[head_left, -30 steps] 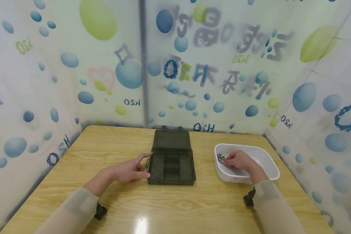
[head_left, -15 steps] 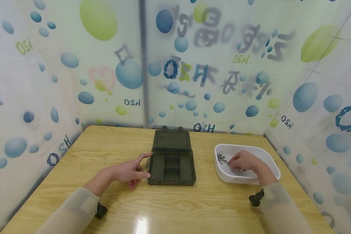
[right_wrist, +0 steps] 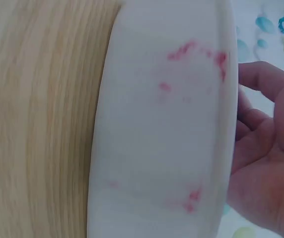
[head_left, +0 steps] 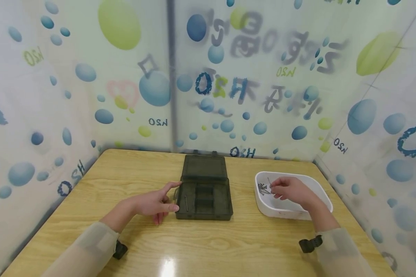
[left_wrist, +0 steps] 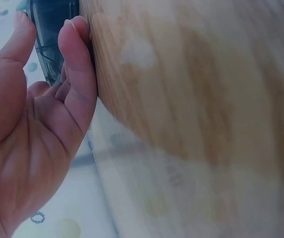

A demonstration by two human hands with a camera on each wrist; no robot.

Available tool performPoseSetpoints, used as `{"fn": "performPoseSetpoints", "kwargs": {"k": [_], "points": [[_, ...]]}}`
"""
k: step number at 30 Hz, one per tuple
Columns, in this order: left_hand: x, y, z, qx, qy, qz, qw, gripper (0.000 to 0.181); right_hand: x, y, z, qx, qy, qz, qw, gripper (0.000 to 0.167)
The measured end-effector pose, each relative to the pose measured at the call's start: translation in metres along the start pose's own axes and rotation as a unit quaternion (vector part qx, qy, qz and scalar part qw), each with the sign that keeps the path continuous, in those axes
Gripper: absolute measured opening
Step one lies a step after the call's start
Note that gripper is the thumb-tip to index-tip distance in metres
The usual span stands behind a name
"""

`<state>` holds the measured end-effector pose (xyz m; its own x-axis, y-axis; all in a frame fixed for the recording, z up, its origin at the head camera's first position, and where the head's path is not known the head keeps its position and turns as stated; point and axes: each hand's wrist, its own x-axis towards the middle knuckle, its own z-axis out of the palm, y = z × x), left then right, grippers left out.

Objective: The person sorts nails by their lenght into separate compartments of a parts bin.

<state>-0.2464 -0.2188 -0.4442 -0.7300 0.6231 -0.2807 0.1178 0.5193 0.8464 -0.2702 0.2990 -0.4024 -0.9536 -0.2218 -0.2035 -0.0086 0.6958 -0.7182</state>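
In the head view my left hand [head_left: 154, 203] rests at the left edge of an open dark plastic compartment box [head_left: 223, 198]. Its index finger and thumb stretch apart and touch that edge; its other fingers are bent below. A single thin metal screw [head_left: 186, 203] lies in the box's left compartment. Over the white tub [head_left: 319, 188], my right hand [head_left: 292, 190] pinches another thin screw [head_left: 269, 181], which points up between thumb and fingertips. A small pile of screws [head_left: 262, 188] lies at the tub's left end. The tub's wall hides the right hand's fingertips in the right wrist view.
Both box and tub stand on a wood-grain table [head_left: 208, 246]. The box's lid [head_left: 203, 166] is flipped back towards the patterned wall [head_left: 222, 115]. More patterned walls close in the left and right sides. Red smudges mark the tub's outer wall [right_wrist: 152, 139].
My right hand has moved from the screw pile slightly right and lifted, and a screw now shows upright in its pinch. The left hand stays at the box.
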Motion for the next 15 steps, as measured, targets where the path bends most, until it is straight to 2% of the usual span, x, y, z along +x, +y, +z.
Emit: {"fn": "performPoseSetpoints", "kwargs": {"k": [7,15], "points": [[0.002,-0.003,0.000,0.000,0.000,-0.006,1.0000,0.098,-0.003,-0.022,0.016,0.056,0.028,-0.054,0.9966,0.032],[0.000,0.001,0.000,-0.003,0.000,-0.007,1.0000,0.096,0.001,-0.045,0.040,0.115,0.041,-0.099,0.9877,0.041]]}}
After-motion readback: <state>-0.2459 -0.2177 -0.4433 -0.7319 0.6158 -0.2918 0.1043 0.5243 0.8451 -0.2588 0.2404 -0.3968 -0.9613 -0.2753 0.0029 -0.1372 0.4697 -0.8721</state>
